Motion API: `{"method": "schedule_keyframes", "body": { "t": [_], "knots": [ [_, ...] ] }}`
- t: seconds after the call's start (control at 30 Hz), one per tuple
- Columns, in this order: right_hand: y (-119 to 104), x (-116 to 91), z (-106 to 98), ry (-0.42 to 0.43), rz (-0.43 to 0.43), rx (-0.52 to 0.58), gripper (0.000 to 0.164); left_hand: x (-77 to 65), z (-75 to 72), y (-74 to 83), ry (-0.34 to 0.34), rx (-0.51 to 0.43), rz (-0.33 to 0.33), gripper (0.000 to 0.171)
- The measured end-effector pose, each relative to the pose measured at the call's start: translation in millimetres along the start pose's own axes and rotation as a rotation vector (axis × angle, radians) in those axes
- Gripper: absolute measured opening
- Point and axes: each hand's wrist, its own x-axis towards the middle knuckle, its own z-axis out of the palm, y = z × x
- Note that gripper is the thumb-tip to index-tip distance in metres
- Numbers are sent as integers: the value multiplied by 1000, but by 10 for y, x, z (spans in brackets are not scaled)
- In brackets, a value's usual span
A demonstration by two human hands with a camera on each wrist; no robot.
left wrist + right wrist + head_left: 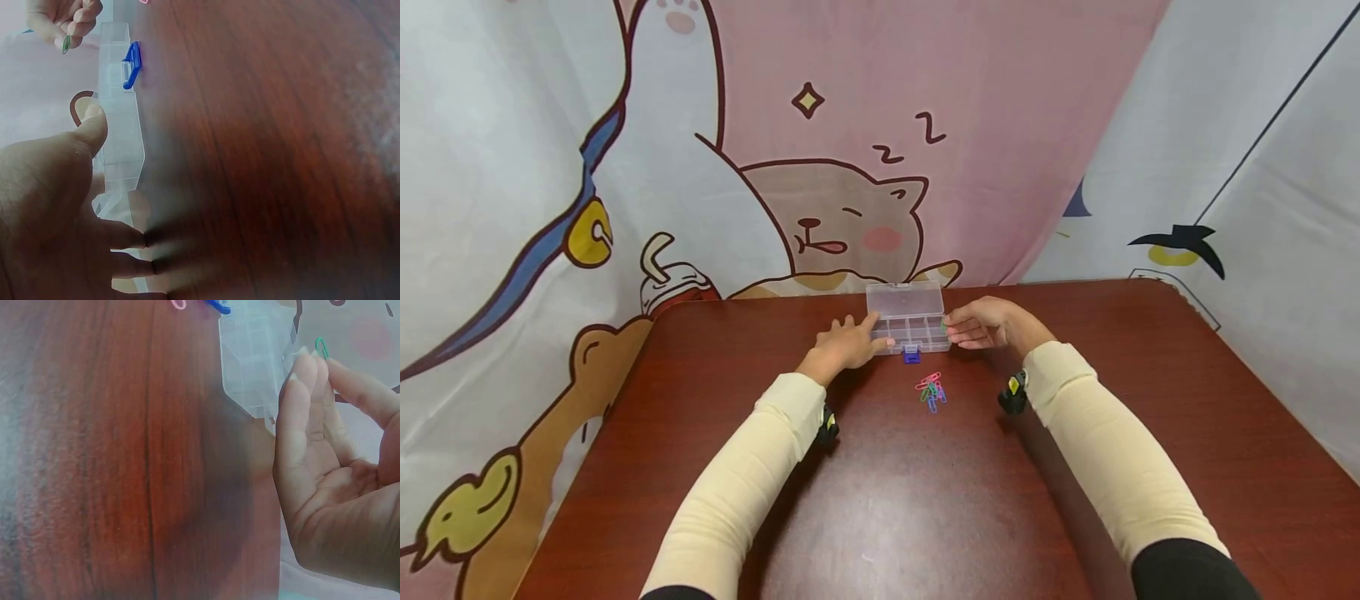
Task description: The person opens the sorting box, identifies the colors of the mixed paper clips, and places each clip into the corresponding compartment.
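A clear plastic compartment box (934,345) stands on the table with its lid (905,300) raised at the back and a blue latch (912,356) at the front. My left hand (847,342) rests at the box's left end, fingers spread; in the left wrist view its thumb (94,125) lies against the front rim. Between thumb and fingertips, my right hand (987,323) pinches a green paper clip (321,347) at the right end of the box, above its compartments. Several pink, green and blue paper clips (932,393) lie in a loose pile in front of the box.
The brown wooden table (880,500) reaches back to a cartoon-printed curtain (1000,125), close behind the box. Each wrist carries a small black camera, the right one (1013,393) hanging low over the tabletop.
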Motion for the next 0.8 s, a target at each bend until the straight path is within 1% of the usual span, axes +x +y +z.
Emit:
{"method": "schedule_keyframes", "body": {
  "t": [0.23, 0.57, 0.7, 0.8],
  "knots": [
    [-48, 24, 32, 3, 7, 13, 24, -4, -10, 11, -7, 8, 0, 70],
    [-87, 26, 40, -1, 5, -8, 42, 15, -21, 17, -9, 11, -2, 71],
    [-89, 22, 24, -5, 18, -23, 43, 25, -16, 8, -10, 9, -1, 72],
    [-77, 31, 15, 4, 29, -9, 44, 18, -12, 8, -11, 11, -2, 71]
  ]
}}
